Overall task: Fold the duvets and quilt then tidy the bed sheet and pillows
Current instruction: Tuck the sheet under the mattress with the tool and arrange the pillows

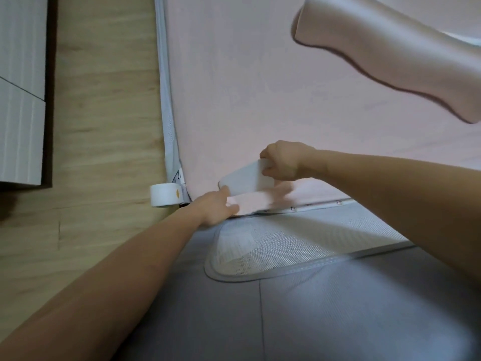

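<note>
Nearest me I see the grey mattress (286, 321) with its mesh pad (286, 251) corner. At the bed's corner, my left hand (216, 207) has its fingers curled round the pink bed sheet (260, 100) edge, while my right hand (281, 160) pinches a white flap (247, 178) there. Farther off, a pink pillow (390, 56) lies on the sheet. A white roll (164, 195) sits on the wooden floor (104, 113) beside the corner.
</note>
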A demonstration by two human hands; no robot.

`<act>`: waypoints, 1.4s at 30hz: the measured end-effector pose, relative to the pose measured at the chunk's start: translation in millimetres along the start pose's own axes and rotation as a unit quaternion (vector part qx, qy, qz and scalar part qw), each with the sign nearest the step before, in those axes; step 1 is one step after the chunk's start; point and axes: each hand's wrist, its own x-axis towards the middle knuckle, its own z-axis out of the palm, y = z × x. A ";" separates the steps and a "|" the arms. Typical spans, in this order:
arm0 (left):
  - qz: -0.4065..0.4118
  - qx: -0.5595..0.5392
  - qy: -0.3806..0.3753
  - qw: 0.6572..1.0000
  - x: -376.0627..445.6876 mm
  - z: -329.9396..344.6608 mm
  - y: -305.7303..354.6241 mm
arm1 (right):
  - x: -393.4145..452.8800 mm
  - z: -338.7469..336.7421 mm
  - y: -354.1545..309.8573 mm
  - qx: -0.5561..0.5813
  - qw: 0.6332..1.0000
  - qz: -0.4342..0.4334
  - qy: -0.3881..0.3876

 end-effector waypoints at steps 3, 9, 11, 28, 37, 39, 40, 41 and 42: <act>0.010 0.021 -0.003 1.000 -0.8 3.3 -1.0 | -4.3 5.5 5.2 -0.011 1.000 0.007 -0.011; 0.086 0.190 0.074 0.975 -6.1 5.7 -7.0 | -4.3 5.9 8.1 -0.009 1.000 0.007 0.012; 0.102 0.211 0.098 0.967 -6.4 7.0 -6.0 | -3.3 7.9 5.2 -0.011 1.000 0.012 0.011; -0.018 0.270 -0.158 0.950 -7.0 4.7 -26.4 | -8.5 45.2 -52.8 -0.127 0.980 -0.104 -0.110; -0.024 0.263 -0.111 0.958 -0.8 11.9 -36.0 | 30.2 92.1 -57.1 -0.081 0.984 -0.030 -0.154; -0.037 0.236 -0.099 0.966 0.5 6.5 -37.4 | 28.7 79.2 -50.1 -0.071 0.987 -0.013 -0.144; -0.041 0.219 -0.096 0.970 1.5 3.4 -36.8 | 26.9 76.2 -45.4 -0.080 0.987 -0.008 -0.143; -0.045 0.206 -0.099 0.972 3.0 0.8 -36.3 | 26.7 76.8 -41.5 -0.090 0.986 -0.002 -0.141; -0.051 0.199 -0.105 0.973 3.8 -2.0 -34.8 | 27.4 78.5 -40.5 -0.094 0.986 0.008 -0.137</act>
